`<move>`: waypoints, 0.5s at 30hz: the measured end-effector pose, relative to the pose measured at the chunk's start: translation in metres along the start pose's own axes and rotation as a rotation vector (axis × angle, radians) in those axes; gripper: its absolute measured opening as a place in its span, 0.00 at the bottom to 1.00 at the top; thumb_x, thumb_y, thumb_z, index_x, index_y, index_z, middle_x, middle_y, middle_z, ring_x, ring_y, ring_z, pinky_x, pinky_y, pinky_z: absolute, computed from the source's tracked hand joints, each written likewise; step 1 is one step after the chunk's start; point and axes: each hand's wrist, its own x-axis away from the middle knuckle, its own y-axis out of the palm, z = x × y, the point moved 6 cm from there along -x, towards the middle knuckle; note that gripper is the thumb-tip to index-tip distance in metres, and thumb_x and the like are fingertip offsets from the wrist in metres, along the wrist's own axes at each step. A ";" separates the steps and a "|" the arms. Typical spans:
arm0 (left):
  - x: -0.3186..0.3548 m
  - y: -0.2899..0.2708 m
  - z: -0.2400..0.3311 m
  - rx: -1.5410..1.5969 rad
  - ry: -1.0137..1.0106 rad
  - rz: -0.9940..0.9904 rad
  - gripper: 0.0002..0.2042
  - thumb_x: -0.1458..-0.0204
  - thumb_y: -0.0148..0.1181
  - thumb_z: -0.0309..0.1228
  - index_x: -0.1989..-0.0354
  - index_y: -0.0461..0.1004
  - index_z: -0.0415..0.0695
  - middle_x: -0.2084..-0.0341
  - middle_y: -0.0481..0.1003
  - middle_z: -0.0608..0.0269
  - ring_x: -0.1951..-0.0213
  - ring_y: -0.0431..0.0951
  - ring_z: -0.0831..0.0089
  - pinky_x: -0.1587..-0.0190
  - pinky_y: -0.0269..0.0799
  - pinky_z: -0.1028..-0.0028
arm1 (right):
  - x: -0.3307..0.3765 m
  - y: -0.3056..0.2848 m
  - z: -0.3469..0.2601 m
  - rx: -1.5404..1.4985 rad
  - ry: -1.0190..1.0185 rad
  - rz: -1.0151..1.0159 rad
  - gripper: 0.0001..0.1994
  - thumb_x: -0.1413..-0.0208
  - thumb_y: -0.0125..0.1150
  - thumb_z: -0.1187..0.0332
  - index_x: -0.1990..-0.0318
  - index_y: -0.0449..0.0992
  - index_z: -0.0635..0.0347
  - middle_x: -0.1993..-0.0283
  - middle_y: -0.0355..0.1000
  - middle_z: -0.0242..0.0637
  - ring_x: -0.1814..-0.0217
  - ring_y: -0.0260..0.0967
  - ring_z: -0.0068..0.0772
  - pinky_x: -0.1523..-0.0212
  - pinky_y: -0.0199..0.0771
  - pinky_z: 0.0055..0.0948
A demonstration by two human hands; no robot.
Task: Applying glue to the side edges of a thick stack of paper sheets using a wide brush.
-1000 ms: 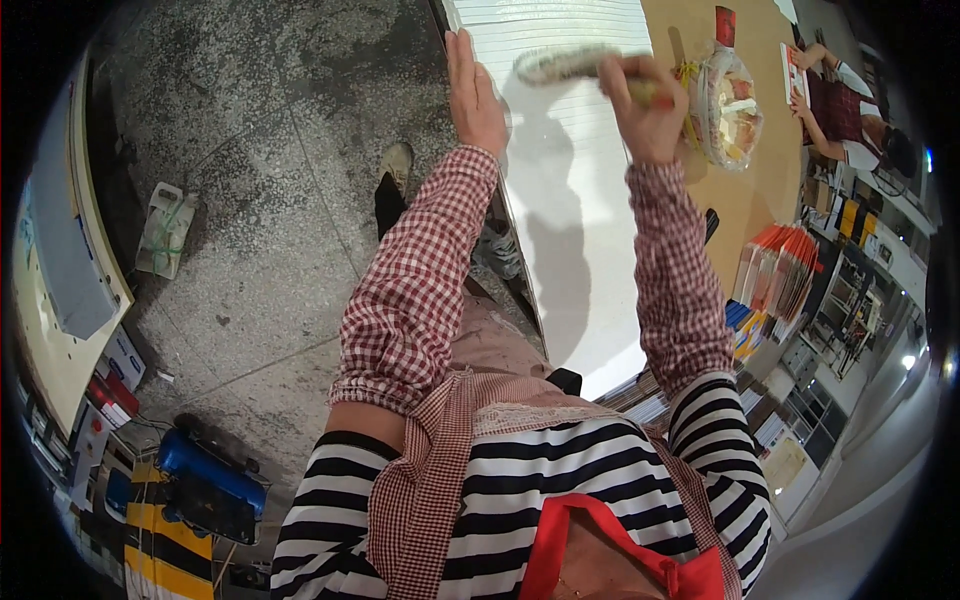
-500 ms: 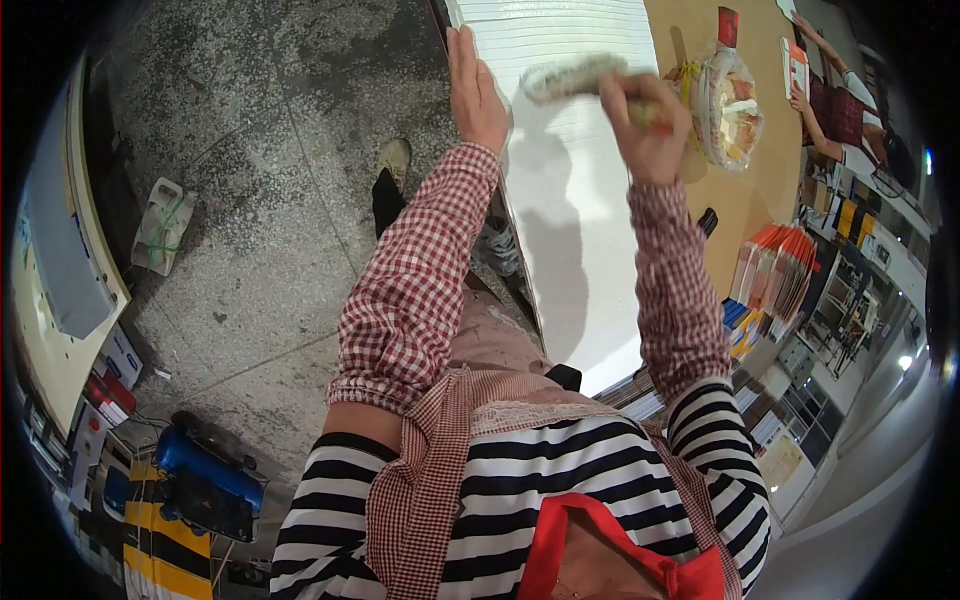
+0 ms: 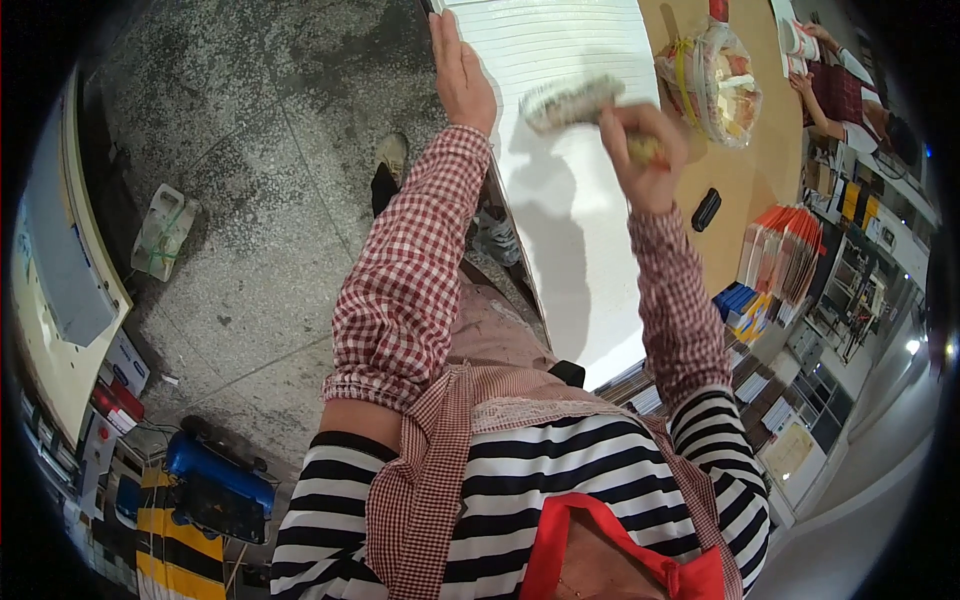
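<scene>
- Left hand (image 3: 466,88) flat, fingers straight, at white sheets' (image 3: 608,290) left edge.
- Right hand (image 3: 648,150) curled round brush (image 3: 568,104), over sheets.
- Clear bag (image 3: 722,92) on bench (image 3: 742,185), near sheets' right edge.

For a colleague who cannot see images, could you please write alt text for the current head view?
The right hand grips an elongated whitish brush over white, paperlike, overlapping sheets; the left hand rests along their left edge. At right, a clear plastic bag lies on the tan tabletop.
</scene>
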 end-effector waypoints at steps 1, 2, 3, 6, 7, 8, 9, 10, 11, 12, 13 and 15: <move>0.000 0.000 -0.001 -0.003 -0.012 -0.005 0.24 0.32 0.34 0.33 0.27 0.49 0.49 0.27 0.45 0.55 0.27 0.45 0.60 0.28 0.45 0.68 | 0.020 -0.008 0.001 0.047 0.054 -0.012 0.04 0.50 0.65 0.80 0.72 0.74 0.69 0.72 0.73 0.39 0.70 0.70 0.24 0.66 0.70 0.23; 0.000 0.001 -0.002 -0.006 -0.021 -0.009 0.24 0.32 0.34 0.33 0.27 0.49 0.49 0.27 0.45 0.55 0.27 0.45 0.60 0.28 0.45 0.68 | 0.038 -0.015 0.000 0.045 0.072 -0.045 0.04 0.50 0.65 0.80 0.72 0.74 0.69 0.72 0.73 0.39 0.70 0.71 0.24 0.66 0.70 0.24; -0.001 0.000 -0.002 -0.007 -0.021 -0.006 0.24 0.32 0.34 0.33 0.27 0.49 0.49 0.27 0.45 0.55 0.27 0.45 0.60 0.28 0.45 0.68 | 0.051 -0.020 -0.003 0.035 0.075 -0.062 0.04 0.50 0.64 0.80 0.73 0.74 0.69 0.73 0.73 0.39 0.70 0.71 0.24 0.66 0.70 0.24; -0.003 -0.002 0.000 -0.003 -0.023 -0.007 0.24 0.32 0.34 0.34 0.27 0.50 0.49 0.27 0.45 0.56 0.27 0.45 0.61 0.28 0.46 0.68 | 0.054 -0.027 -0.006 0.003 0.074 -0.034 0.04 0.50 0.64 0.81 0.73 0.74 0.69 0.73 0.74 0.40 0.70 0.71 0.25 0.66 0.71 0.24; -0.003 -0.002 0.000 0.008 -0.034 -0.008 0.24 0.32 0.34 0.34 0.28 0.50 0.49 0.27 0.45 0.56 0.27 0.45 0.61 0.28 0.46 0.69 | 0.046 -0.027 -0.007 -0.019 0.051 0.002 0.04 0.50 0.64 0.81 0.73 0.74 0.69 0.72 0.74 0.40 0.69 0.71 0.25 0.66 0.71 0.24; -0.002 -0.002 0.000 0.019 -0.045 -0.007 0.24 0.32 0.34 0.34 0.28 0.50 0.49 0.27 0.45 0.56 0.27 0.45 0.62 0.28 0.46 0.69 | 0.033 -0.022 -0.004 -0.024 0.028 0.025 0.04 0.50 0.64 0.81 0.73 0.74 0.69 0.72 0.74 0.40 0.69 0.72 0.25 0.65 0.71 0.23; -0.002 -0.003 0.000 0.012 -0.040 -0.018 0.24 0.32 0.33 0.34 0.27 0.49 0.48 0.27 0.44 0.55 0.27 0.44 0.61 0.28 0.44 0.68 | 0.021 -0.017 -0.001 -0.018 0.007 0.066 0.04 0.50 0.64 0.81 0.73 0.74 0.70 0.71 0.75 0.40 0.69 0.72 0.25 0.66 0.71 0.24; -0.002 -0.003 0.000 0.005 -0.038 -0.032 0.25 0.32 0.33 0.34 0.27 0.48 0.47 0.27 0.43 0.54 0.27 0.43 0.60 0.27 0.43 0.67 | 0.014 -0.012 0.004 0.015 0.031 0.081 0.04 0.50 0.63 0.81 0.73 0.74 0.70 0.71 0.75 0.40 0.69 0.72 0.25 0.66 0.71 0.24; -0.002 -0.002 -0.001 -0.002 -0.038 -0.051 0.25 0.32 0.33 0.35 0.27 0.46 0.46 0.27 0.42 0.53 0.26 0.42 0.59 0.27 0.41 0.67 | 0.011 -0.008 0.006 -0.025 -0.011 0.091 0.03 0.50 0.63 0.81 0.73 0.74 0.70 0.71 0.75 0.40 0.69 0.72 0.25 0.66 0.71 0.24; -0.003 -0.002 -0.002 -0.005 -0.050 -0.041 0.25 0.32 0.32 0.33 0.27 0.47 0.44 0.27 0.43 0.52 0.26 0.42 0.59 0.27 0.40 0.67 | 0.013 -0.006 0.010 -0.037 -0.012 0.072 0.03 0.50 0.63 0.81 0.72 0.74 0.70 0.71 0.75 0.40 0.69 0.72 0.25 0.66 0.71 0.24; -0.005 -0.001 -0.004 -0.007 -0.063 -0.028 0.25 0.33 0.32 0.32 0.28 0.48 0.42 0.27 0.45 0.51 0.27 0.43 0.59 0.27 0.39 0.67 | 0.018 -0.004 0.014 -0.038 0.005 0.030 0.03 0.50 0.63 0.81 0.72 0.74 0.70 0.70 0.75 0.40 0.69 0.72 0.25 0.66 0.71 0.24; -0.006 -0.001 -0.005 -0.032 -0.072 -0.013 0.25 0.33 0.31 0.32 0.28 0.48 0.41 0.27 0.45 0.50 0.27 0.43 0.57 0.27 0.39 0.66 | 0.053 -0.013 0.017 -0.023 0.096 0.001 0.03 0.50 0.63 0.81 0.72 0.74 0.70 0.70 0.75 0.41 0.68 0.72 0.25 0.65 0.71 0.25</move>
